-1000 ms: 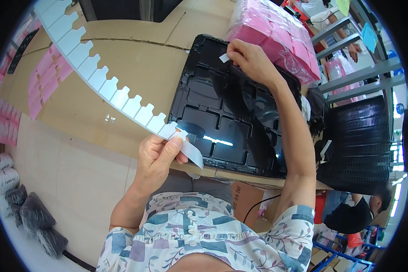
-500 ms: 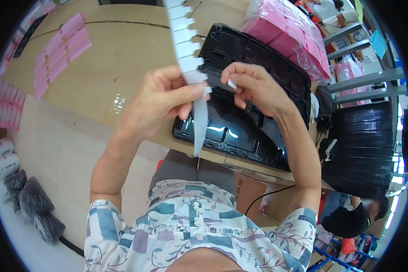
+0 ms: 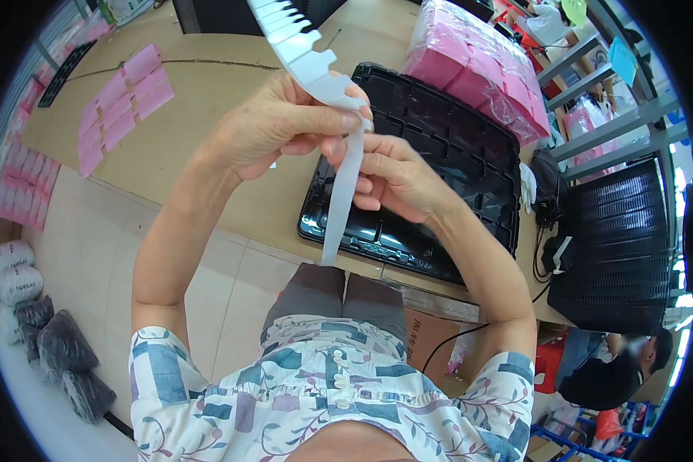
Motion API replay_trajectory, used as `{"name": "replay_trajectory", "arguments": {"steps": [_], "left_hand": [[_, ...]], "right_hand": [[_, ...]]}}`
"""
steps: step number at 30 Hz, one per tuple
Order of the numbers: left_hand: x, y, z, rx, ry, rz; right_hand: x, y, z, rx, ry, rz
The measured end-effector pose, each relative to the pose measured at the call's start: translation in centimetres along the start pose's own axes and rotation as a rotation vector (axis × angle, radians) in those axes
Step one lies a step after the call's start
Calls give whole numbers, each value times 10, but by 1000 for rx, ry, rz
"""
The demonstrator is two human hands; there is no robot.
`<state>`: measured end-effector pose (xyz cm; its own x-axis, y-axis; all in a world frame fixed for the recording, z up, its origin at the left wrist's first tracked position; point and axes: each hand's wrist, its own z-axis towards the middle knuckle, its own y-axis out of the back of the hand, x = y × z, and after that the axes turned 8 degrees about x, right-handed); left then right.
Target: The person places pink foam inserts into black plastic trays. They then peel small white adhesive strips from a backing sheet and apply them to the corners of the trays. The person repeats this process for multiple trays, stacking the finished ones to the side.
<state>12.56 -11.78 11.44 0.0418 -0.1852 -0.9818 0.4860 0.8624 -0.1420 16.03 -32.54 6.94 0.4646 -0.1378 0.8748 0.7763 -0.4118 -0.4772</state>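
Note:
A white strip of stickers (image 3: 285,35), with small tabs along one edge, is pinched in my left hand (image 3: 273,127) between thumb and fingers. Its plain backing tail (image 3: 341,196) hangs down below the grip. My right hand (image 3: 396,173) has closed on the strip just under the left fingertips, its thumb and index finger meeting at the strip's edge. Whether a loose sticker is between those fingers cannot be made out. Under both hands lies a glossy black plastic tray (image 3: 481,146) with moulded compartments, on the brown tabletop (image 3: 231,92). The hands partly cover the tray.
Pink packs in clear film (image 3: 477,69) stand beyond the tray. Flat pink pieces (image 3: 127,96) lie at the table's left. A stack of black trays (image 3: 612,254) stands at right beside cables and metal rails (image 3: 616,138). Dark bags (image 3: 65,343) sit on the floor.
My right hand, which held a small white piece apart from the strip, has moved left onto the strip. My left hand has risen slightly, and the strip's upper part now leans left.

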Motion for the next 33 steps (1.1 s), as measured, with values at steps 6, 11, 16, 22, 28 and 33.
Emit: {"name": "replay_trajectory", "arguments": {"steps": [6, 11, 16, 22, 28, 33], "left_hand": [[28, 14, -16, -154, 10, -16], [52, -9, -37, -171, -9, -226], [85, -30, -41, -185, -149, -403], [100, -44, -44, -293, -102, -459], [101, -47, -42, -349, -118, -417], [107, -45, -41, -321, -187, -383]], "right_hand": [[22, 54, -3, -229, 45, -579], [58, 109, 13, -444, 11, -916], [73, 150, 45, -400, 26, -1279], [74, 152, 69, -347, -9, -1463], [72, 165, 75, -344, 41, -1451], [74, 170, 79, -349, 41, -1462]]}}
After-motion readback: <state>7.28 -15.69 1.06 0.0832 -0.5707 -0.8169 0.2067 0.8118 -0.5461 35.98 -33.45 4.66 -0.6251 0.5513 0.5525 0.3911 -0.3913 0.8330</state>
